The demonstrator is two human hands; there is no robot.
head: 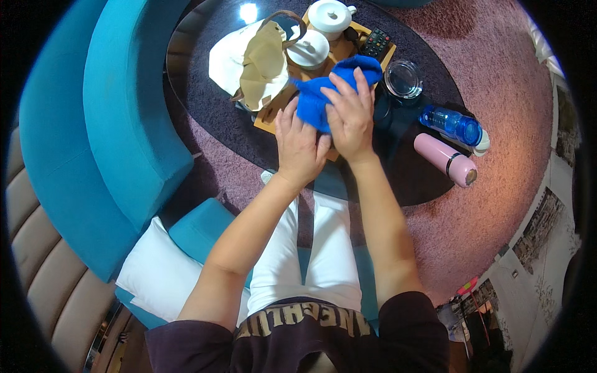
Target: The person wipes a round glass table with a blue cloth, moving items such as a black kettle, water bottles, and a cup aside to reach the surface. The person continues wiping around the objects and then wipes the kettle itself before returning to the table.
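Note:
A bright blue cloth (pixel 315 100) is bunched between my hands, above the near part of a wooden tray (pixel 264 122). My right hand (pixel 352 119) lies over the cloth's right side with its fingers spread across the folds. At the lower left edge of the cloth, my left hand (pixel 301 149) has its fingers against the fabric and its thumb near the bottom corner. The undersides of both hands are hidden. Just beyond the cloth, a white lidded cup (pixel 308 49) and a second white lidded cup (pixel 330 18) stand on the tray.
A white bag (pixel 228 58) with brown handles stands left of the cups. A remote control (pixel 376 43) rests at the tray's right. Further right are a glass container (pixel 403 80), a blue bottle (pixel 450 125) and a pink flask (pixel 443 158). A teal sofa (pixel 123 116) curves along the left.

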